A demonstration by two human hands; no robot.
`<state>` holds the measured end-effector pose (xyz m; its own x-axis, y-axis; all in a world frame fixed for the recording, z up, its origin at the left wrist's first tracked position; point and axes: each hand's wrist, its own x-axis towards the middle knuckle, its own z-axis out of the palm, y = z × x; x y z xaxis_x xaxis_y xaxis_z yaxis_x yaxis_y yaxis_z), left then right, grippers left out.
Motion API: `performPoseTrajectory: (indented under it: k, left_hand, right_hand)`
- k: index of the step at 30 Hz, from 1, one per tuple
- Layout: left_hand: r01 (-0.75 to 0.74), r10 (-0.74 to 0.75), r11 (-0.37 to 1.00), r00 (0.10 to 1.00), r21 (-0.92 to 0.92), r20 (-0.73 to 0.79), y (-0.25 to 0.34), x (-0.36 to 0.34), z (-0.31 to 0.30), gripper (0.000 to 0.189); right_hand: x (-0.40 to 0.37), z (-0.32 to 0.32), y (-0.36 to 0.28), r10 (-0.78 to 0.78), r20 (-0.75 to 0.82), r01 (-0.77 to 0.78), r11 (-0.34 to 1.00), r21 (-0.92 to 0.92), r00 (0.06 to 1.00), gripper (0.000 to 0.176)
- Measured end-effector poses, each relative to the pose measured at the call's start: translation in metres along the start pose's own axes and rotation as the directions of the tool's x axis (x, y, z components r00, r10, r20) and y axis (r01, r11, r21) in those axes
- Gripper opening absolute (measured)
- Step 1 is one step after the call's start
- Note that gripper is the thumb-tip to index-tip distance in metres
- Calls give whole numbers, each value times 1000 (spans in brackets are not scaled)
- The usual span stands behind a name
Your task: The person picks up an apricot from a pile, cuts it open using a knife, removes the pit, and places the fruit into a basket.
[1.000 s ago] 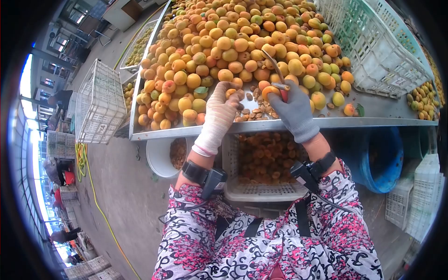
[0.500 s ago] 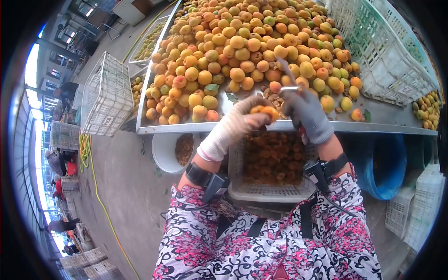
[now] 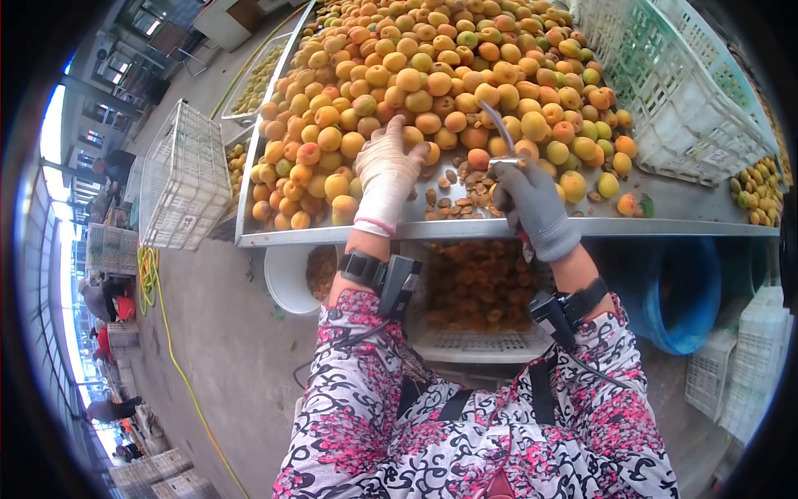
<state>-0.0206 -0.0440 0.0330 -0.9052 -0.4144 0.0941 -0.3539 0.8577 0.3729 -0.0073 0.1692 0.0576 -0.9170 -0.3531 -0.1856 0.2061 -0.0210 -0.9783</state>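
Left hand (image 3: 386,170), white knit glove: fingers spread at heaped orange-yellow apricots (image 3: 337,125), left of brown pit pile (image 3: 472,200); contact unclear.
Right hand (image 3: 536,206), grey glove: wrapped round curved steel knife (image 3: 502,129), right of pile.
Risk: bare blade nicks left glove if hands cross above pile.

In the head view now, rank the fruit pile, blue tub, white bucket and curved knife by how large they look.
1. Fruit pile
2. Blue tub, partly hidden
3. White bucket, partly hidden
4. Curved knife, in right hand
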Motion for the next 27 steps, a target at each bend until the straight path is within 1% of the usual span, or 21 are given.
performPoseTrajectory:
  k: [1,3,5,6,7,8,9,10,11,13,14,15,16,17,18,20,21,23,25,26,27]
  left_hand:
    - [85,-90,991,995,104,51,4,3,1,57]
    - [56,-58,993,998,106,18,-3,8,10,56]
    - [106,-105,992,994,-64,23,-5,9,7,49]
    - [125,-95,853,992,-506,85,-5,6,7,47]
    - [147,-60,529,989,-836,136,-5,0,3,44]
    - [209,63,214,972,-954,227,-8,-5,0,45]
    - [297,209,-117,940,-948,268,-12,-9,-4,46]
    - [405,431,-308,866,-861,253,-12,-13,-5,44]
    - [403,431,-305,866,-863,253,-7,-21,-10,44]
    - [544,438,-474,828,-693,350,8,-38,-16,46]
    - [554,479,-480,815,-680,326,9,-41,-13,50]
    - [553,477,-482,816,-680,326,11,-44,-13,50]
    - [508,476,-462,834,-727,280,13,-47,-14,51]
    - [461,477,-440,847,-770,234,17,-50,-17,52]
    - [461,479,-441,846,-770,233,20,-53,-21,52]
    - [366,447,-262,866,-893,224,29,-59,-33,54]
    - [370,450,-264,864,-891,225,30,-60,-34,54]
    - [303,454,-198,871,-932,187,31,-63,-34,55]
    - [283,428,-166,884,-945,189,34,-65,-34,56]
    - [264,422,-117,886,-957,193,33,-65,-33,56]
    - [244,416,-67,888,-967,196,31,-64,-33,57]
  right_hand:
    - [-1,1,0,3,-6,-3,1000,-2,1000,24]
    - [-1,1,0,-47,1,47,998,-38,999,23]
    - [0,0,-1,-43,-11,43,999,-27,999,22]
    - [0,0,-3,-39,-12,39,999,-17,999,22]
    - [-1,0,-4,-35,-10,35,999,-5,999,22]
    - [-2,0,-6,-39,-9,39,999,0,999,22]
    - [-4,0,-10,-27,-12,27,999,19,1000,22]
    - [-5,1,-11,-14,-15,15,999,36,1000,24]
    - [-4,3,-8,-16,-13,16,999,39,1000,24]
    - [-2,4,5,-117,2,117,993,5,993,26]
    - [-2,5,10,-117,3,117,993,5,993,26]
    - [-4,7,15,-171,11,171,984,-53,985,27]
    - [-5,8,19,-225,21,225,968,-111,974,28]
    - [-7,9,19,-225,20,226,968,-113,974,28]
    - [-7,9,20,-274,15,273,954,-121,962,27]
    - [-7,8,18,-320,6,318,939,-133,947,27]
    - [-7,6,14,-318,1,314,936,-161,948,27]
    - [-8,4,10,-308,-10,301,935,-189,951,28]
    - [-9,6,10,-407,55,411,902,-129,912,29]
    - [-8,7,11,-406,52,410,903,-130,912,29]
    - [-8,8,13,-386,112,402,888,-226,916,30]
